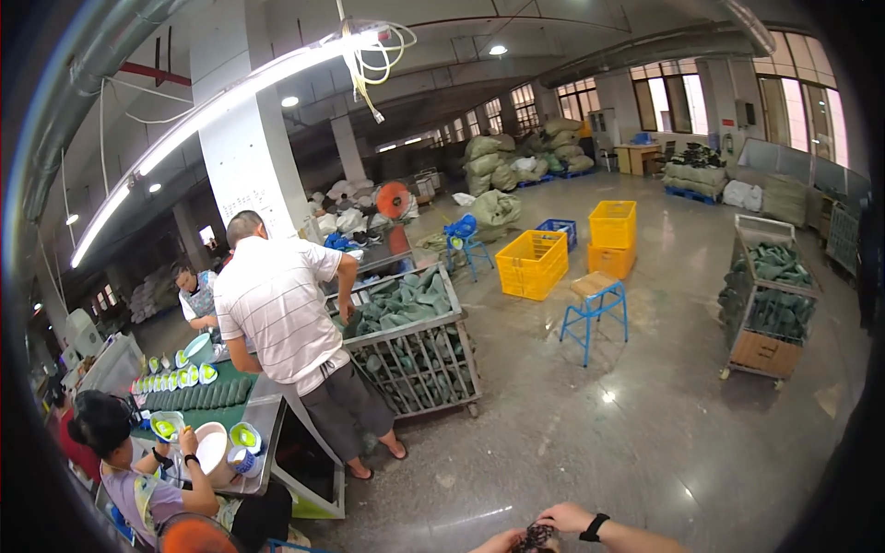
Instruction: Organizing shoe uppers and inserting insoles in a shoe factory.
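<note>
At the lower edge my right hand (564, 518), with a black band on its wrist, has its fingers curled over a small dark, patterned thing (535, 537). My left hand (501, 542) meets the same thing from the other side, and its lower part is cut off by the picture's edge. Both hands appear closed on it. Its kind cannot be made out, as fingers and the edge hide much of it. Beneath the hands is the shiny grey floor (516, 461).
Left, a person in a striped shirt (277, 304) stands between a green-topped worktable (207, 415) and a cage cart (406, 341) of dark green pieces. Seated workers are nearby. Ahead are a blue stool (595, 309) and yellow crates (533, 264); another loaded cart (770, 355) stands right.
</note>
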The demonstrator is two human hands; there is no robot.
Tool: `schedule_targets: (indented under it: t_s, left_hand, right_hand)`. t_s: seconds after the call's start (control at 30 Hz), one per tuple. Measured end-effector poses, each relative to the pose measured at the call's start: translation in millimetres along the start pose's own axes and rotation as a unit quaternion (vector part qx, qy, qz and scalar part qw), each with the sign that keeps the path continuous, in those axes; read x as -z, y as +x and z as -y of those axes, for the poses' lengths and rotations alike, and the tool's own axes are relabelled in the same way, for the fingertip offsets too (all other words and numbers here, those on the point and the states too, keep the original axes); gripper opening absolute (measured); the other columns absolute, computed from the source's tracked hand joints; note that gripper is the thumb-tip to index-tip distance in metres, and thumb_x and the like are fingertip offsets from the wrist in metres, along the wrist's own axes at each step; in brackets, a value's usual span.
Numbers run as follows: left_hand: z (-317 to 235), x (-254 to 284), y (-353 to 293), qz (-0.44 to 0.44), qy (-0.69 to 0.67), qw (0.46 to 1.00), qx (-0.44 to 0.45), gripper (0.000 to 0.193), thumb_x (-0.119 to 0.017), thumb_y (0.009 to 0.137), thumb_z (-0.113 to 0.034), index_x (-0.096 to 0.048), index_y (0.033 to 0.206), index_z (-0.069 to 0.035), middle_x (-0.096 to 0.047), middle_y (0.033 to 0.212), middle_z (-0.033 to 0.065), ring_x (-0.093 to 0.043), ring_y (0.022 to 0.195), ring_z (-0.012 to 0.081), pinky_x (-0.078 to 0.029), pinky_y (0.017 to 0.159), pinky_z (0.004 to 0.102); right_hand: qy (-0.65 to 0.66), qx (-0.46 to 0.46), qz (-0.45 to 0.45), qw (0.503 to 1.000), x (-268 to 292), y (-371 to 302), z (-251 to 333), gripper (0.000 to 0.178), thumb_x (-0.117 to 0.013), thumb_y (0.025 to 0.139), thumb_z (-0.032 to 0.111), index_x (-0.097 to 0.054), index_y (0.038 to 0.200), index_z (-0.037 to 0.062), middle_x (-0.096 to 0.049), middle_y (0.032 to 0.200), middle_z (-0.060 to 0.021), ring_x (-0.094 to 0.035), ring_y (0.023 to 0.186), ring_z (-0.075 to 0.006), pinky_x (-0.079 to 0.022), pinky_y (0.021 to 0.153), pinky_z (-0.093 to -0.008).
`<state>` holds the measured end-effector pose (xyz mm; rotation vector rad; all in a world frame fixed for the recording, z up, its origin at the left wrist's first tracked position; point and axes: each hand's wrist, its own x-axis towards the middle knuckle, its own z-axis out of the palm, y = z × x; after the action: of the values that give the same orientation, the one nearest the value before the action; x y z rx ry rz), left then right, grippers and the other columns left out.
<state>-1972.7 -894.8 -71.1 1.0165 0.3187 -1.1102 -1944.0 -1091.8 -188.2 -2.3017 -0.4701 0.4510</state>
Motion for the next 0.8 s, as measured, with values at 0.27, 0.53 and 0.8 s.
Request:
schedule_targets:
  t_s: [0.27,0.53,0.8]
  left_hand:
    - [-115.1,48.7,202.4,-0.059,-0.003,0.983,-0.173,0.011,-0.05,0.085,-0.018,-0.058,0.085,-0.011,-0.047,0.054,-0.0022,-0.04,0.042,0.0086,-0.031,0.037,0.0231]
    - [-273.6,-13.9,356.8,-0.012,0.048,0.976,-0.213,0.03,-0.045,0.089,-0.015,-0.051,0.119,-0.011,-0.053,0.067,0.0002,-0.04,0.049,0.0076,-0.036,0.043,0.021]
    - [-476.4,42.9,513.4,-0.169,0.009,0.956,-0.242,0.034,-0.042,0.091,-0.014,-0.035,0.121,0.0,-0.046,0.07,0.0062,-0.042,0.056,0.0135,-0.039,0.052,0.0294]
  right_hand:
    - [-0.085,0.107,0.098,0.986,94.1,116.1,-77.5,0.025,-0.051,0.084,0.027,-0.062,0.088,0.006,-0.062,0.081,-0.0177,-0.059,0.073,-0.0336,-0.047,0.065,-0.04]
    - [-0.075,0.019,0.063,0.995,259.9,198.4,-123.6,0.026,-0.053,0.082,0.027,-0.059,0.097,0.0076,-0.061,0.08,-0.0194,-0.059,0.074,-0.037,-0.046,0.066,-0.0422]
    - [0.098,-0.086,0.023,0.991,406.8,312.0,-250.6,0.026,-0.056,0.08,0.025,-0.061,0.096,0.0045,-0.061,0.088,-0.0219,-0.058,0.082,-0.0369,-0.045,0.073,-0.0395]
